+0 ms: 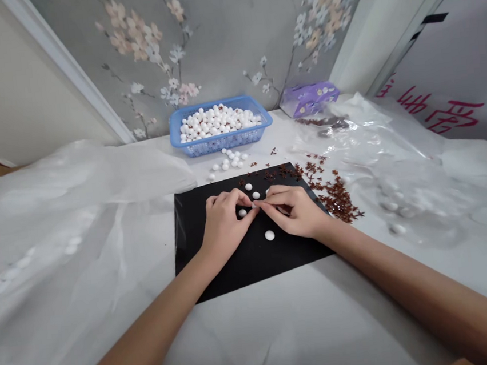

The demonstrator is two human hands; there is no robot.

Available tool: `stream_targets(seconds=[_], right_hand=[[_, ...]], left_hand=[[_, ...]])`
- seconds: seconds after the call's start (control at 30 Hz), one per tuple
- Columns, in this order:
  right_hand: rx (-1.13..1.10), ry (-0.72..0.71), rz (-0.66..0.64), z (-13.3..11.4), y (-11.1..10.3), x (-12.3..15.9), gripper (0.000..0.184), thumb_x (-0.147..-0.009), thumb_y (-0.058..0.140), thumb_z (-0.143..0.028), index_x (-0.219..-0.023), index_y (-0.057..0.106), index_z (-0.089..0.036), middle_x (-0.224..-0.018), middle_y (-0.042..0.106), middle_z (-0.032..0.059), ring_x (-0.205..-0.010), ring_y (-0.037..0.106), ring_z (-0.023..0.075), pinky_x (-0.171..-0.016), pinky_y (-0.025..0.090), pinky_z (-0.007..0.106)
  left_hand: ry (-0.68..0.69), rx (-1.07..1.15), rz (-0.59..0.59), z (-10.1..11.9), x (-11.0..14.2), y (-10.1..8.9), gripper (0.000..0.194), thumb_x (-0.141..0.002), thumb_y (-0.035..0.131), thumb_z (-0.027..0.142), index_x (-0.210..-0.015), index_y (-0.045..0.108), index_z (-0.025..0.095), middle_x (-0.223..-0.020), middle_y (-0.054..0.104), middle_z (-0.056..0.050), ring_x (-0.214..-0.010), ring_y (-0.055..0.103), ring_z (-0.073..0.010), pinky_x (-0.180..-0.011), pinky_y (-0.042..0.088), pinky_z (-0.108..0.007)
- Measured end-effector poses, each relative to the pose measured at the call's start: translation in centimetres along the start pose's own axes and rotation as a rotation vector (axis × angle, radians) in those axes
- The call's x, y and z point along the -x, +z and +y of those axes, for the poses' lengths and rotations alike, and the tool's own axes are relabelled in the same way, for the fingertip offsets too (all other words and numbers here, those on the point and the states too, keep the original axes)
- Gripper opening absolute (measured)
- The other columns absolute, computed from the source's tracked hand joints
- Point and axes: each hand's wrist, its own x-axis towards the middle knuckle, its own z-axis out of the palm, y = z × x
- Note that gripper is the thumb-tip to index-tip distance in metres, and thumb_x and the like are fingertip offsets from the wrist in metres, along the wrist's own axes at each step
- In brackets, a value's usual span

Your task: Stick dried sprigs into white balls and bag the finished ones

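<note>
My left hand [227,218] pinches a small white ball [254,205] between thumb and fingertips, above a black mat [239,272]. Thumb and finger of my right hand [293,207] are pressed together against that ball from the other side; whatever they hold, if anything, is too small to make out. On the mat, one white ball [242,212] lies under my left hand and another [270,235] lies nearer to me. Just beyond my fingertips are two more, a ball [255,195] and a farther ball [248,187].
Small reddish-brown star-shaped pieces [339,199] are heaped at the mat's right edge. Behind the mat stands a blue basket [223,145] full of white balls, with loose balls [233,161] before it. Clear plastic bags [416,189], white sheeting [97,179] and a purple packet [309,98] lie around.
</note>
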Motion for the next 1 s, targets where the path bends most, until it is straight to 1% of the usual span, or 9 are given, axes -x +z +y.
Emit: stream_targets(seconds=[0.1,0.23,0.43,0.57,0.7,0.77,0.83,0.9,1.0], right_hand=[[-0.036,0.038,-0.002,-0.08,-0.09,-0.25,0.034,-0.086,0.049,-0.020,-0.052,0.052,-0.015,-0.055,0.039,-0.0015,-0.048,0.039,0.0074,-0.047,0.030,0.024],[-0.059,0.050,-0.025,-0.12,-0.23,-0.31,0.040,-0.087,0.048,-0.024,-0.048,0.044,-0.016,-0.054,0.036,-0.0020,-0.048,0.038,0.0077,-0.047,0.029,0.025],[-0.089,0.082,-0.060,0.17,-0.21,-0.11,0.039,-0.087,0.048,-0.027,-0.050,0.045,-0.016,-0.055,0.036,-0.0024,-0.050,0.037,0.0077,-0.049,0.029,0.024],[-0.119,0.189,-0.100,0.31,-0.40,-0.25,0.041,-0.087,0.049,-0.032,-0.049,0.046,-0.015,-0.052,0.032,-0.0034,-0.050,0.033,0.0076,-0.048,0.027,0.024],[-0.106,0.328,-0.190,0.41,-0.72,-0.31,0.045,-0.086,0.048,-0.041,-0.049,0.049,-0.014,-0.051,0.022,-0.0045,-0.048,0.022,0.0067,-0.044,0.019,0.024],[-0.072,0.359,-0.210,0.47,-0.76,-0.23,0.047,-0.086,0.047,-0.044,-0.051,0.052,-0.014,-0.051,0.020,-0.0045,-0.048,0.019,0.0065,-0.043,0.016,0.024],[-0.030,0.330,-0.198,0.52,-0.69,-0.13,0.047,-0.086,0.046,-0.044,-0.052,0.055,-0.014,-0.049,0.023,-0.0044,-0.047,0.022,0.0065,-0.043,0.017,0.024],[0.006,0.252,-0.163,0.51,-0.58,-0.08,0.045,-0.087,0.047,-0.043,-0.055,0.060,-0.014,-0.049,0.031,-0.0039,-0.047,0.029,0.0070,-0.045,0.022,0.023],[0.016,0.130,-0.114,0.31,-0.67,-0.20,0.039,-0.087,0.047,-0.040,-0.065,0.068,-0.016,-0.051,0.044,-0.0017,-0.049,0.039,0.0087,-0.048,0.029,0.024]], left_hand=[[0.004,0.000,-0.005,-0.02,-0.01,0.01,0.015,-0.075,0.064,0.026,-0.074,0.049,0.022,-0.078,0.063,0.006,-0.077,0.057,-0.0150,-0.080,0.032,-0.034],[0.001,-0.007,-0.010,0.05,-0.03,-0.02,0.018,-0.074,0.064,0.025,-0.071,0.047,0.022,-0.076,0.062,0.005,-0.076,0.056,-0.0153,-0.080,0.032,-0.034],[0.006,-0.009,-0.003,0.09,-0.01,-0.04,0.021,-0.076,0.063,0.025,-0.067,0.044,0.021,-0.072,0.061,0.006,-0.074,0.055,-0.0146,-0.080,0.032,-0.034],[0.002,0.002,-0.003,0.16,0.02,-0.09,0.022,-0.075,0.064,0.024,-0.066,0.044,0.021,-0.071,0.061,0.006,-0.073,0.054,-0.0142,-0.079,0.032,-0.033],[-0.006,0.008,-0.013,0.27,0.02,-0.15,0.022,-0.073,0.065,0.022,-0.066,0.044,0.021,-0.071,0.060,0.007,-0.072,0.054,-0.0138,-0.080,0.032,-0.033],[-0.011,0.001,-0.015,0.28,0.01,-0.18,0.022,-0.073,0.064,0.023,-0.066,0.044,0.021,-0.071,0.060,0.006,-0.072,0.054,-0.0140,-0.080,0.032,-0.034],[-0.012,-0.006,-0.014,0.24,-0.01,-0.21,0.020,-0.074,0.063,0.024,-0.066,0.044,0.021,-0.071,0.061,0.006,-0.072,0.054,-0.0142,-0.081,0.032,-0.034],[-0.011,-0.015,-0.006,0.17,-0.05,-0.22,0.019,-0.075,0.061,0.025,-0.067,0.044,0.021,-0.072,0.061,0.006,-0.073,0.054,-0.0145,-0.081,0.033,-0.034],[-0.008,-0.024,0.007,0.07,-0.13,-0.19,0.018,-0.074,0.062,0.026,-0.068,0.045,0.021,-0.073,0.061,0.005,-0.075,0.056,-0.0154,-0.081,0.033,-0.035]])
